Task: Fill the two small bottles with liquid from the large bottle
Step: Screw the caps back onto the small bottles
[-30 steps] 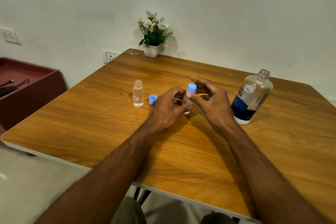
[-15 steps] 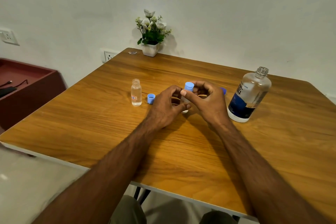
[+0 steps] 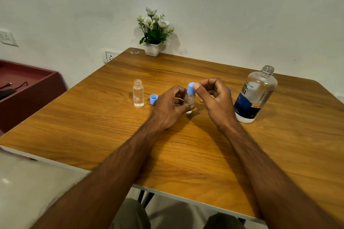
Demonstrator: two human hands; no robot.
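Bottles: two small [image 3: 138, 93] [image 3: 189, 99], one large [image 3: 255, 95]; left grip [image 3: 172, 107] holds one, right grip [image 3: 214, 98] pinches cap [image 3: 191, 88].

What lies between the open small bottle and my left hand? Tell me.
In the head view, a loose blue cap sits on the table between the open small bottle and the left hand.

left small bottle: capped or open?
Open. The left small bottle stands upright with a bare neck, and a blue cap lies loose on the table beside it. Clear liquid shows inside.
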